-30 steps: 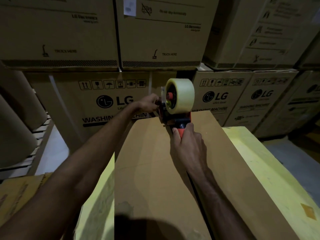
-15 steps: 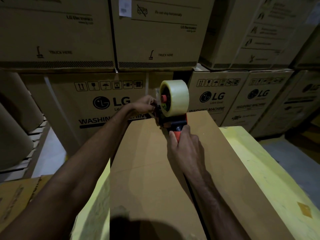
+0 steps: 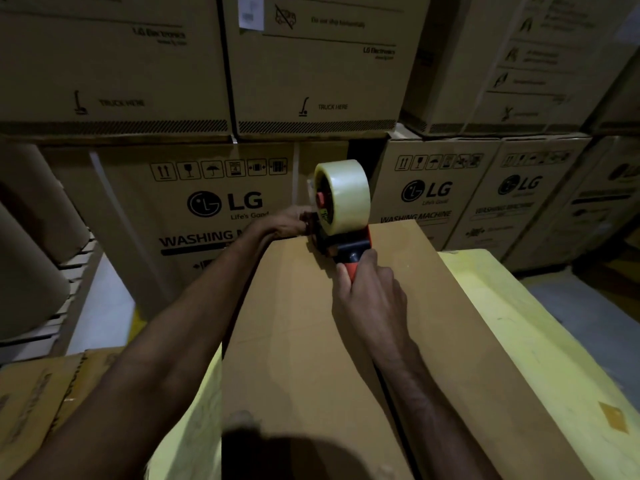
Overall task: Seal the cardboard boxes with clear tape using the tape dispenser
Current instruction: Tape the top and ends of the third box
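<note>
A long plain cardboard box lies lengthwise in front of me on a yellow surface. A red and black tape dispenser with a roll of clear tape stands at the box's far end, over the dark centre seam. My right hand grips the dispenser's red handle. My left hand reaches to the far edge of the box and its fingers curl against the dispenser's front, where the tape end would be; the tape end itself is hidden.
Stacked LG washing machine cartons form a wall right behind the box. The yellow surface extends to the right. Another cardboard box sits low at the left. Wooden slats and grey floor show at the left.
The view has shifted slightly. Both hands stay at the far end of the box with the dispenser; my right hand has slid a little closer to the dispenser's body.
</note>
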Available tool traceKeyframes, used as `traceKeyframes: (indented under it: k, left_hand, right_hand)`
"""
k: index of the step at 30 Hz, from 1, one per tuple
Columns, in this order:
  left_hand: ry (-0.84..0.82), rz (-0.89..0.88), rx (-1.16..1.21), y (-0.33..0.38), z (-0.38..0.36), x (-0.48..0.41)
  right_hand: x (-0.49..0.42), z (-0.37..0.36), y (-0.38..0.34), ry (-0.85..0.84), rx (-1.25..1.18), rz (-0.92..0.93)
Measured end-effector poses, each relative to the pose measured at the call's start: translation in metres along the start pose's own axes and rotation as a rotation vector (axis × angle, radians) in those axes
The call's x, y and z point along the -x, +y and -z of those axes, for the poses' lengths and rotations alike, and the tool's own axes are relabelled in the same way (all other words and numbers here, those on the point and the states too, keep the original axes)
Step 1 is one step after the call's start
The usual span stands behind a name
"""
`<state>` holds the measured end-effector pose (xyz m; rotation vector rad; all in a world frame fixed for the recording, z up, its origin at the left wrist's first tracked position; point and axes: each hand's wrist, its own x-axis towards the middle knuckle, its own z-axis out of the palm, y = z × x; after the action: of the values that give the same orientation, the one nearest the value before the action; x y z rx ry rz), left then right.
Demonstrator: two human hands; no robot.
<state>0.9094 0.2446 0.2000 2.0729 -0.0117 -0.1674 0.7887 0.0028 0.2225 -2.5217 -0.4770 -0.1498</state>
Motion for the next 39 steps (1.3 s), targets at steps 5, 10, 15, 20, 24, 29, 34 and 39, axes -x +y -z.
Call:
traceKeyframes:
  k: [5, 10, 15, 20, 24, 29, 34, 39]
  left_hand:
    - [-0.017, -0.047, -0.029, 0.005, 0.006, 0.013]
    - [-0.005, -0.044, 0.139, 0.002, 0.005, 0.018]
    - [-0.07, -0.023, -0.008, 0.001, 0.001, 0.017]
    - [-0.108, 0.064, -0.095, 0.001, -0.002, 0.012]
    - [-0.148, 0.058, -0.132, -0.004, 0.002, 0.013]
    - [-0.115, 0.088, -0.229, -0.004, 0.001, 0.016]
    - [-0.088, 0.155, -0.225, -0.018, 0.005, 0.009]
    - [-0.114, 0.146, -0.145, -0.011, -0.002, 0.016]
  right_hand:
    - [-0.005, 0.002, -0.001, 0.007, 0.0, -0.017]
    - [-0.004, 0.002, -0.004, 0.006, 0.011, -0.018]
    - [-0.004, 0.003, -0.001, 0.017, -0.016, -0.022]
    - [-0.006, 0.004, -0.001, 0.012, -0.031, -0.047]
    - [-0.009, 0.002, -0.004, 0.003, -0.014, -0.041]
    - [-0.012, 0.002, -0.008, -0.033, 0.039, -0.037]
    - [0.009, 0.007, -0.001, -0.049, 0.118, -0.02]
    - [0.038, 0.018, 0.005, -0.073, 0.129, -0.049]
